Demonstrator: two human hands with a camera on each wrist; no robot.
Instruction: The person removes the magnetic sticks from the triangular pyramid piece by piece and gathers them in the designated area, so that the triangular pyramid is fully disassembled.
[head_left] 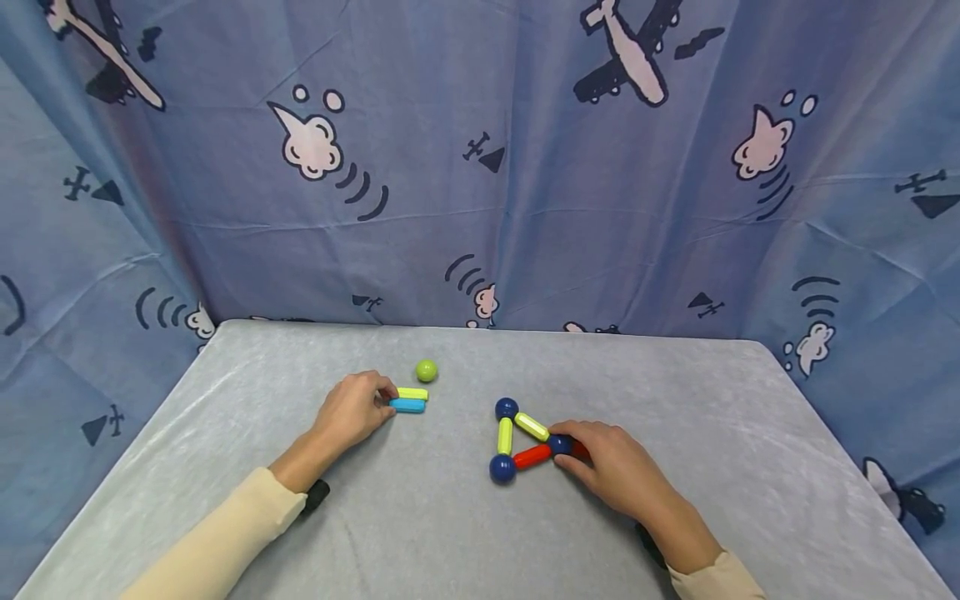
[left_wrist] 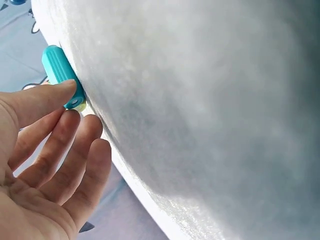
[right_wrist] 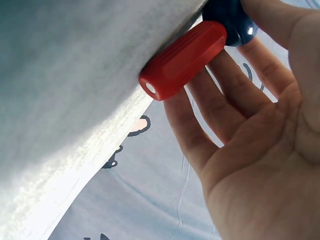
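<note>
At the table's middle left, my left hand [head_left: 355,408] pinches the near end of a light blue magnetic rod [head_left: 408,406], thumb on top in the left wrist view. A yellow-green rod [head_left: 413,393] lies alongside it, its left end by my fingers. My right hand [head_left: 617,467] grips a dark blue ball [head_left: 559,444] between thumb and fingers. That ball is a corner of a triangle with two more dark blue balls [head_left: 502,468], two yellow-green rods [head_left: 506,436] and a red rod [head_left: 532,457]. Another red rod [right_wrist: 185,60] extends from the gripped ball under my right palm.
A lime green ball [head_left: 426,371] rests behind the left-hand rods. Everything lies on a table with a pale grey cloth [head_left: 420,533]. A blue patterned curtain [head_left: 480,167] hangs behind the far edge and along both sides.
</note>
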